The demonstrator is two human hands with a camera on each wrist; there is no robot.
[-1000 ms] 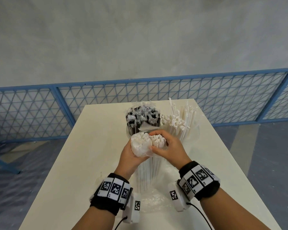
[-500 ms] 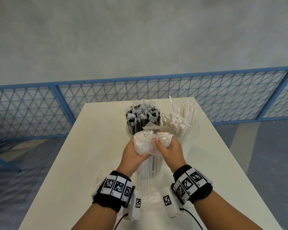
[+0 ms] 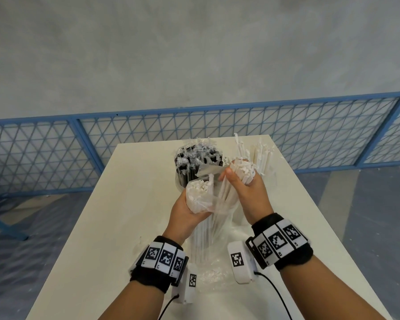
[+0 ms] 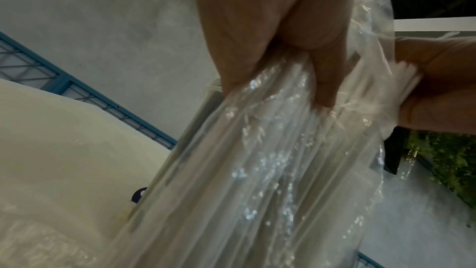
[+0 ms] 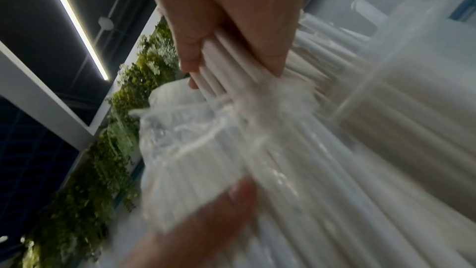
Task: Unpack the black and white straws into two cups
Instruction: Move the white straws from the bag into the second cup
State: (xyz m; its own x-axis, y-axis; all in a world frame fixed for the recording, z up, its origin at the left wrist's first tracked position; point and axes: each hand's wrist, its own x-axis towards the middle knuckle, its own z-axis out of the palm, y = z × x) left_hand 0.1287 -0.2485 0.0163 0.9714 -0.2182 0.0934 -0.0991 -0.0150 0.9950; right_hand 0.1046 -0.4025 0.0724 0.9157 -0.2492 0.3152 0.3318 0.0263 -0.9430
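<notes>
Clear plastic bag of white paper-wrapped straws (image 3: 200, 197) stands upright at table centre, its bottom end on the table near the wrists. Left hand (image 3: 185, 212) wraps around the bag's upper part, fingers curled on the plastic; the left wrist view shows the fingers (image 4: 322, 80) pressing crinkled film over the straws. Right hand (image 3: 247, 190), at 2 o'clock from the left hand, grips a separate handful of white straws (image 3: 241, 172) fanned out of the bag top, thumb on the near side, fingers curled behind. In the right wrist view the right fingers (image 5: 190, 56) close round several straw shafts; it is blurred. The two hands are close but not touching. A loose flap of clear film (image 3: 208, 173) sticks out between them at 12 o'clock from the bag top.

Behind, at 11 o'clock from the bag: clear cup packed with black wrapped straws (image 3: 195, 160). At 1 o'clock, just behind the right hand: cup of white straws (image 3: 261, 155), cup walls barely visible. The two cups are side by side, apparently touching.

All on a cream rectangular table (image 3: 102, 227). Crumpled clear plastic (image 3: 211, 273) lies between the wrists at 6 o'clock. Black wristbands with black-and-white square markers (image 3: 164, 258) on both wrists. Blue metal mesh fence (image 3: 44, 155) beyond the table, grey wall above.
</notes>
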